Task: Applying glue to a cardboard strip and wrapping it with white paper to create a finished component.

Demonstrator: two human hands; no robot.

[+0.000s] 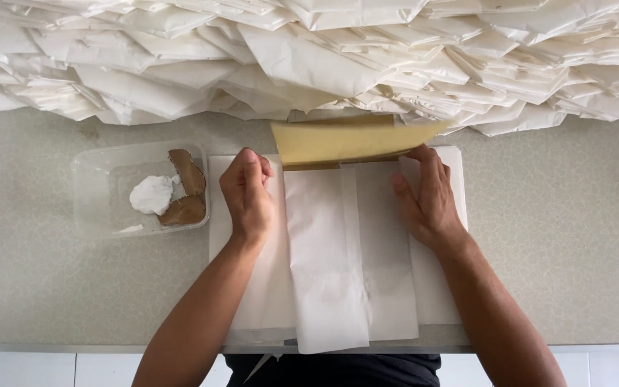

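Hands press flat on white paper (352,251) folded at the bench (567,236) edge: left hand (248,193) with fingers curled, pinning one flap, right hand (428,197) with fingers spread beside a yellow board (352,140) serving as fold guide; paste tub (102,190) waits within reach

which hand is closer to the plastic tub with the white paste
Left. The left hand rests on the paper just right of the tub; the right hand is farther right.
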